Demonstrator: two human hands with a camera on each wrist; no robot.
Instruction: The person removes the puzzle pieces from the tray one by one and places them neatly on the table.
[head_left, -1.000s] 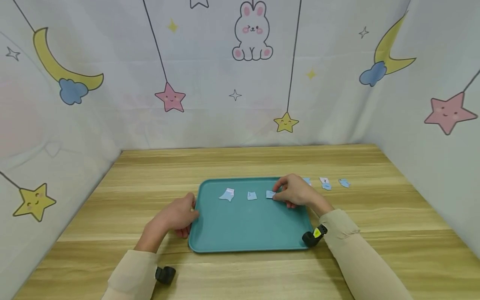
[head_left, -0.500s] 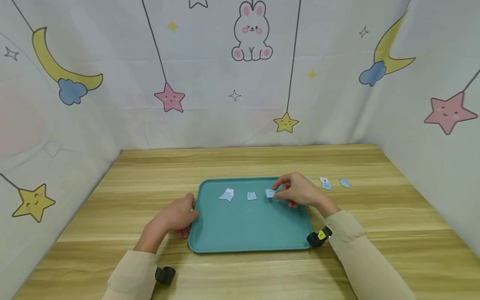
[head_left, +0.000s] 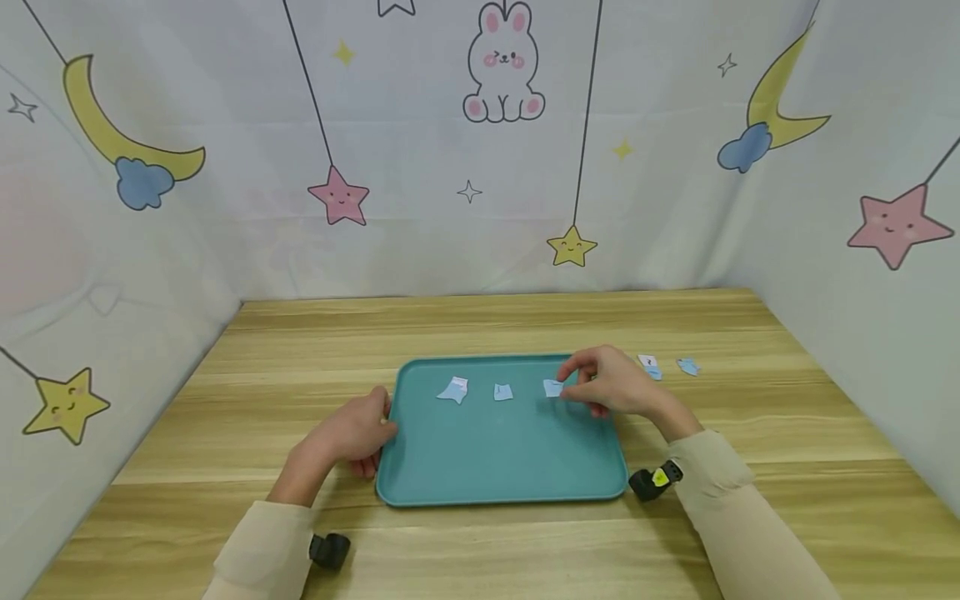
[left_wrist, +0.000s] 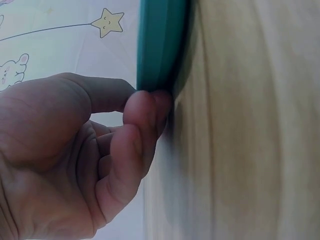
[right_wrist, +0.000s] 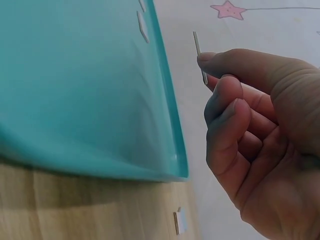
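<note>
My left hand grips the left rim of a teal tray; in the left wrist view its thumb and fingers meet at the tray edge. Over the tray's right part, my right hand pinches a small light-blue puzzle piece between thumb and finger. Seen edge-on in the right wrist view, that thin puzzle piece is held up off the tray. Two more pieces lie on the tray: a blue-and-white one toward the left and a squarish blue one near the middle.
On the wooden table, right of the tray, lie a white-and-blue piece and a smaller blue piece. A printed curtain with stars and a rabbit rises behind and at both sides.
The right hand has moved a little to the right, carrying its puzzle piece along. A piece on the table beside that hand is now hidden behind it. The left hand stays put.
</note>
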